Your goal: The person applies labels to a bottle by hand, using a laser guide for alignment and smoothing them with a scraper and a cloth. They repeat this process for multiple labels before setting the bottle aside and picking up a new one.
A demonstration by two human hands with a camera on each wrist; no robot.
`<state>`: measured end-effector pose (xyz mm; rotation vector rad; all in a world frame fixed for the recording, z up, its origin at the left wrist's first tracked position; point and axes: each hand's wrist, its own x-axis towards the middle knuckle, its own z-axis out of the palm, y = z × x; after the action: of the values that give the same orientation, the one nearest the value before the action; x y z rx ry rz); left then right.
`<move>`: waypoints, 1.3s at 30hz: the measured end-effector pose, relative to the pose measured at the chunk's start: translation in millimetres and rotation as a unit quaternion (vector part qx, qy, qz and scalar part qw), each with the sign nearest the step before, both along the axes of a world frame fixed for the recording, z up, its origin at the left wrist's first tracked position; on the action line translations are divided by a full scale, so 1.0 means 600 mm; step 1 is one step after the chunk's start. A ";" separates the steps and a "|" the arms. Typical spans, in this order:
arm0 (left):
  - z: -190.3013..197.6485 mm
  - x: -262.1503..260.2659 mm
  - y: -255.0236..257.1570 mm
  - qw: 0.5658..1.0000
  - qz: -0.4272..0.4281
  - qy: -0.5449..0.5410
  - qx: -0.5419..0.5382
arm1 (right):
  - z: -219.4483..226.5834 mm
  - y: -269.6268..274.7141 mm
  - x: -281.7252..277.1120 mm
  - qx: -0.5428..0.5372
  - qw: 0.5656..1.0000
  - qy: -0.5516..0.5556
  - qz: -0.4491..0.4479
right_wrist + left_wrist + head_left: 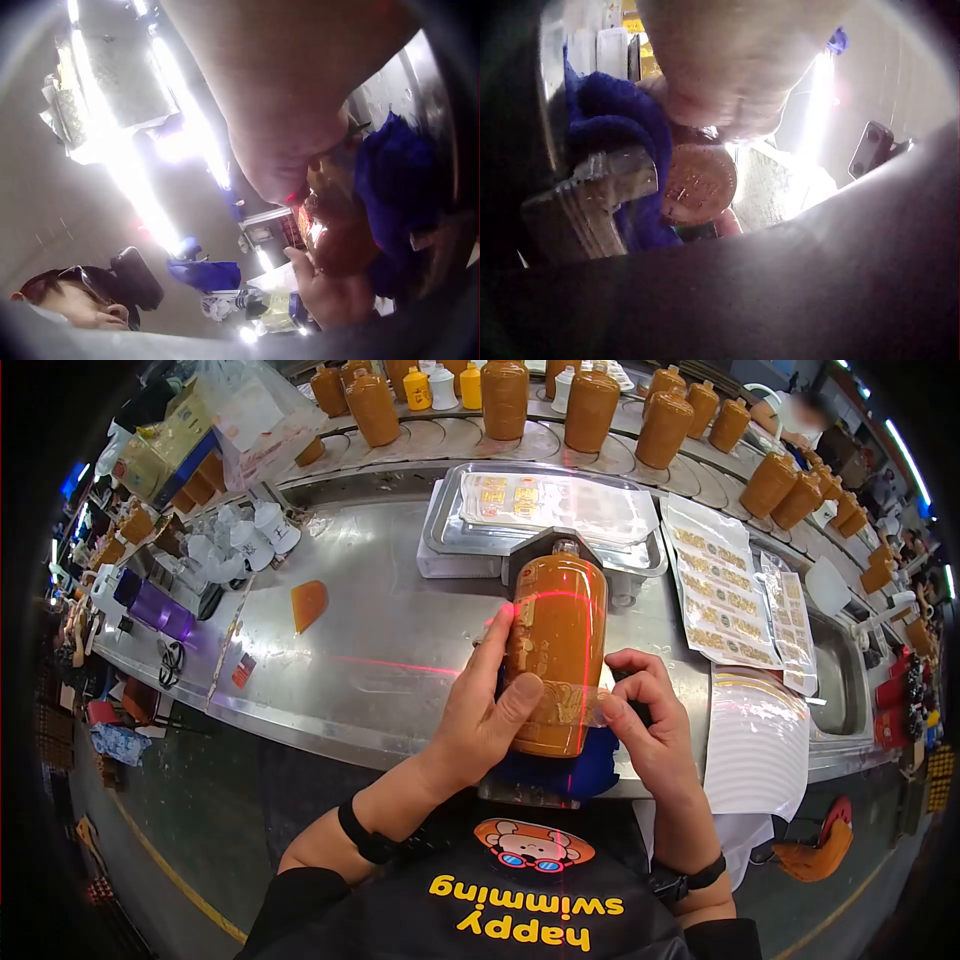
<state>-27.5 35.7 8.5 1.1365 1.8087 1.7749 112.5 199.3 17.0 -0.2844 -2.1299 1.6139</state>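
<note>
A glossy brown bottle [556, 625] with raised gold decoration leans back before a dark angular support, neck pointing away from me. My left hand [468, 720] grips its left side, thumb pressed on the lower front. A clear film strip [587, 704] lies across the lower body over gold lettering. Its right end is pinched between thumb and forefinger of my right hand [652, 728]. Blue cloth [597, 765] is bunched beneath the bottle. In the left wrist view, the bottle's round base [700, 184] shows beside the cloth [622, 112].
Behind the bottle, a metal tray [440, 525] holds label sheets. More gold label sheets [715, 585] lie to the right, near a sink [845, 690]. Clear caps [270, 530], a purple bottle [155, 605] and an amber piece [309, 605] are at left. Brown bottles [503, 400] line the conveyor.
</note>
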 end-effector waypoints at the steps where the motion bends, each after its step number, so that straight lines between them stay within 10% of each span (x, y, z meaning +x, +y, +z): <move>1: -0.002 0.000 -0.001 1.000 -0.007 0.008 0.004 | 0.000 0.000 0.000 0.002 1.000 0.002 0.002; 13: -0.007 0.004 -0.005 1.000 -0.003 0.008 -0.017 | -0.014 0.001 -0.006 0.014 1.000 0.005 0.002; 23: 0.000 0.028 -0.024 0.808 0.067 0.583 -0.048 | -0.032 0.010 0.006 0.010 0.995 0.036 -0.096; 30: -0.028 0.037 -0.035 0.938 0.080 0.330 0.070 | -0.002 -0.001 0.019 -0.184 0.975 0.057 -0.109; 36: 0.005 0.034 -0.050 0.798 0.033 0.598 -0.059 | -0.009 -0.007 0.017 -0.201 0.975 0.044 -0.083; 39: 0.007 0.022 -0.046 0.794 -0.020 0.607 0.003 | -0.002 -0.007 0.021 -0.182 0.980 0.029 -0.074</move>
<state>-14.5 8.3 12.7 2.6539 2.2640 0.9406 125.0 194.8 15.9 -0.4934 -1.7161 1.8897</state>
